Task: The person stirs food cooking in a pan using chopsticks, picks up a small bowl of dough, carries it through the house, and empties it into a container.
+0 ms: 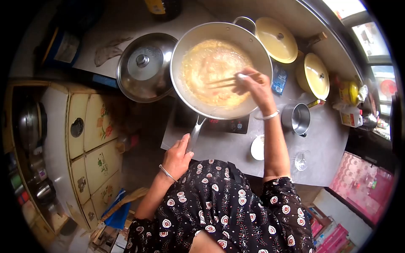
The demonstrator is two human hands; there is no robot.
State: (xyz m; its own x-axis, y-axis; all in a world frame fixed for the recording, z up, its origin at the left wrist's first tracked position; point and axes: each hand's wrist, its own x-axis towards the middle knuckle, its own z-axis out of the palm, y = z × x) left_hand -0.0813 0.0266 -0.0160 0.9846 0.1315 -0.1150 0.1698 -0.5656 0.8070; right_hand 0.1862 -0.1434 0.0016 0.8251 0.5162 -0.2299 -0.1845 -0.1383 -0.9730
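Observation:
A deep, light-coloured wok (262, 50) stands on the dark cooktop (236, 126), its metal handle (196, 131) pointing towards me. Bubbling yellowish liquid (202, 55) fills its bottom; pale bits in it are too blurred to name. My left hand (176, 159) is closed around the handle's near end. Over the right side of the wok, my right hand (258, 87) pinches a pair of chopsticks (221, 82). Their tips reach into the liquid, slightly smeared by motion. A metal lid with a glass centre (145, 86) lies just left of the wok.
Two yellow lids (276, 40) (313, 78) stand along the back right. A small metal saucepan (296, 119), a white bowl (257, 147), a glass (301, 161) and a blue packet (279, 80) are on the grey counter (206, 147). A cloth (109, 52) lies at back left.

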